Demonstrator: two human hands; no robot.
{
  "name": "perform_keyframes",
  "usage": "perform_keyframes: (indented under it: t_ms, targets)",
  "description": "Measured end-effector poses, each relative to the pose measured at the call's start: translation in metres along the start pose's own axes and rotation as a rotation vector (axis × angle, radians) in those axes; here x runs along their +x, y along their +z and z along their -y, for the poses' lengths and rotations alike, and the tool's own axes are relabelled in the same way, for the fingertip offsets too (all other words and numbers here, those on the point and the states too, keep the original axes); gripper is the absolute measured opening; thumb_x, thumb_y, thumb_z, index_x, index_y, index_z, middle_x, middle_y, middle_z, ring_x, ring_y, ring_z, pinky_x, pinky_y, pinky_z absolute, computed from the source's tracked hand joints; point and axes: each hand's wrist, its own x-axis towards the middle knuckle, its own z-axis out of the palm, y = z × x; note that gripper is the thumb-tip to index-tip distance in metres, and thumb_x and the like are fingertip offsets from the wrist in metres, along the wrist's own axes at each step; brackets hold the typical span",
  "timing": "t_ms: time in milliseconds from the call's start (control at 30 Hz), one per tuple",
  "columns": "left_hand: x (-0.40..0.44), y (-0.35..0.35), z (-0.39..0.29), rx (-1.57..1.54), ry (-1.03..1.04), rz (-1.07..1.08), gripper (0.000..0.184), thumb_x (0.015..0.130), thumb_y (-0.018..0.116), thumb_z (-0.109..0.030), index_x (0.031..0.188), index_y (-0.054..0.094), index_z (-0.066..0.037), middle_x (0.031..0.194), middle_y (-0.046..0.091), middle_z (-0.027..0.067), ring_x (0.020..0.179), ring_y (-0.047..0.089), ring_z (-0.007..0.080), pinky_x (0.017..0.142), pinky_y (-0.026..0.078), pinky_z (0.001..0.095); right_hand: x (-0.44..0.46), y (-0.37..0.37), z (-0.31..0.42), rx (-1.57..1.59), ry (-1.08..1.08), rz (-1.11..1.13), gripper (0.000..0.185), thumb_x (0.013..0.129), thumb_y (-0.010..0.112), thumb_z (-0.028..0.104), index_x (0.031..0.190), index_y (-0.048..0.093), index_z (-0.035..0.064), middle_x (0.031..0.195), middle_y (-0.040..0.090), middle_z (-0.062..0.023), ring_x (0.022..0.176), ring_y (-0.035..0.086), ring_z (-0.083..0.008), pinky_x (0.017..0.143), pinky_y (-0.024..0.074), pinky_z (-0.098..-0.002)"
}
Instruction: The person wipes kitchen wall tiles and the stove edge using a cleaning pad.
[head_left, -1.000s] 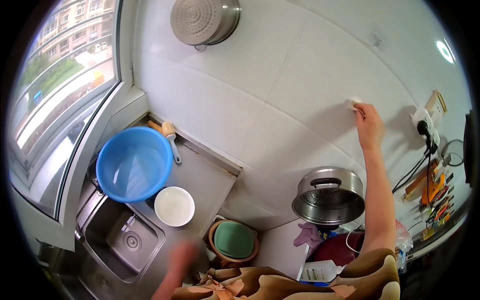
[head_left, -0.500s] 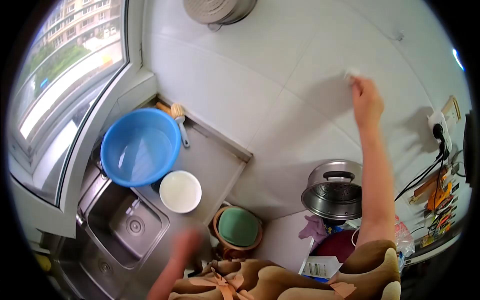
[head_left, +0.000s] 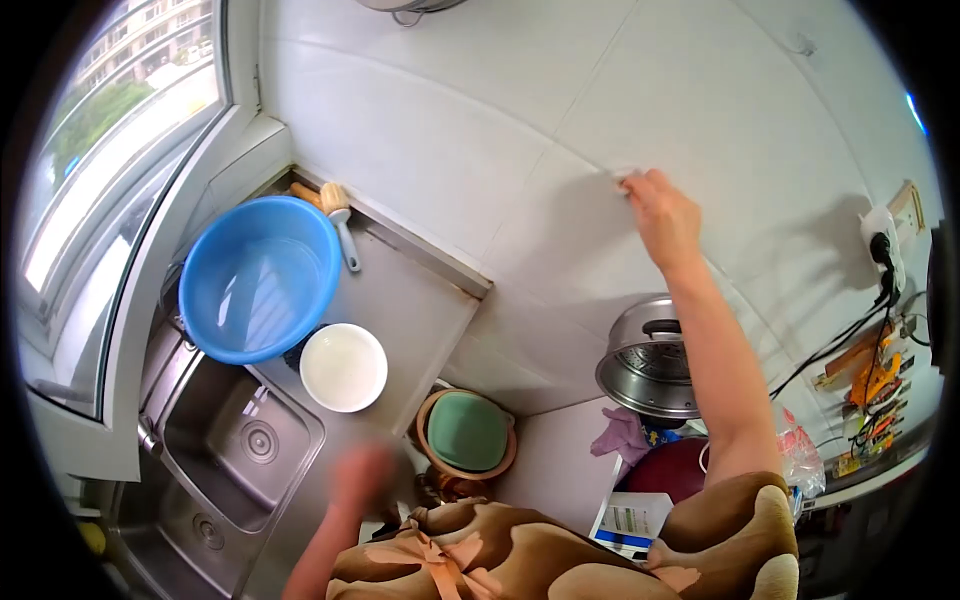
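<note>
Two hands, well apart, one up at the wall point(head_left: 430, 160)

The right hand point(head_left: 667, 222) pinches a small white wad point(head_left: 626, 182) at the wall — farther left and lower than a moment earlier. The left hand point(head_left: 362, 480) is blurred, its grip unclear. The white container point(head_left: 648, 510) has print too small to read; the blue basin point(head_left: 215, 300) holds water — the white bowl point(head_left: 343, 368) sits beside it.

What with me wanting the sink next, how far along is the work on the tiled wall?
Looks done: the tiled wall is mostly plain white, though wiped areas can't be told apart. In hand: the fingers of the right hand pinch a small white piece up at the tiles. Perhaps left: the ledge below shows brownish marks, so the end point is unclear.
</note>
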Motion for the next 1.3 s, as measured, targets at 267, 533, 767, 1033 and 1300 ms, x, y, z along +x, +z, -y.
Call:
perform_keyframes:
  t_ms: [267,533,767,1033,1300]
  targets:
    - [-0.004,0.021,0.016,-0.051,0.013,-0.126,0.007,0.076,0.068,-0.019,0.081,0.065,-0.015,0.07,0.057,0.0057,0.061,0.059,0.0276,0.054,0.048,0.0379,0.103,-0.004,-0.001,-0.037,0.071,-0.311,0.007,0.084,0.06,0.019,0.087,0.067,0.0185,0.08,0.063,-0.0034,0.068,0.062,-0.0272,0.055,0.0482,-0.04]
    - [-0.011,0.025,0.024,-0.079,0.052,-0.185,0.009,0.077,0.07,-0.023,0.081,0.066,-0.016,0.07,0.059,0.0044,0.06,0.06,0.026,0.053,0.05,0.0367,0.05,0.044,0.039,0.066,-0.185,0.043,0.012,0.081,0.058,0.01,0.089,0.064,0.0163,0.084,0.061,-0.0048,0.068,0.063,-0.0277,0.056,0.0499,-0.039]
    - [-0.011,0.025,0.025,-0.043,0.071,-0.185,0.01,0.078,0.068,-0.025,0.082,0.066,-0.016,0.07,0.06,0.0032,0.061,0.061,0.0247,0.052,0.05,0.0353,0.144,0.016,0.033,-0.052,-0.021,-0.345,0.007,0.085,0.059,0.014,0.09,0.064,0.015,0.08,0.059,-0.0034,0.067,0.061,-0.0264,0.055,0.0481,-0.0378]
    - [-0.011,0.025,0.026,-0.062,0.064,-0.204,0.012,0.079,0.068,-0.029,0.08,0.066,-0.017,0.069,0.06,0.0025,0.062,0.062,0.0244,0.051,0.05,0.0357,0.078,0.046,0.05,-0.039,-0.157,-0.009,0.011,0.081,0.06,0.01,0.09,0.065,0.0138,0.08,0.059,-0.0066,0.069,0.061,-0.0273,0.059,0.0492,-0.0385]
    - [-0.019,0.02,0.021,-0.114,0.005,-0.1,0.013,0.083,0.065,-0.026,0.088,0.065,-0.014,0.077,0.061,0.0078,0.07,0.062,0.0294,0.058,0.051,0.0393,0.127,0.025,0.059,-0.019,-0.068,-0.185,0.009,0.083,0.062,0.01,0.091,0.065,0.0107,0.083,0.06,-0.007,0.072,0.061,-0.0284,0.064,0.0486,-0.0386]
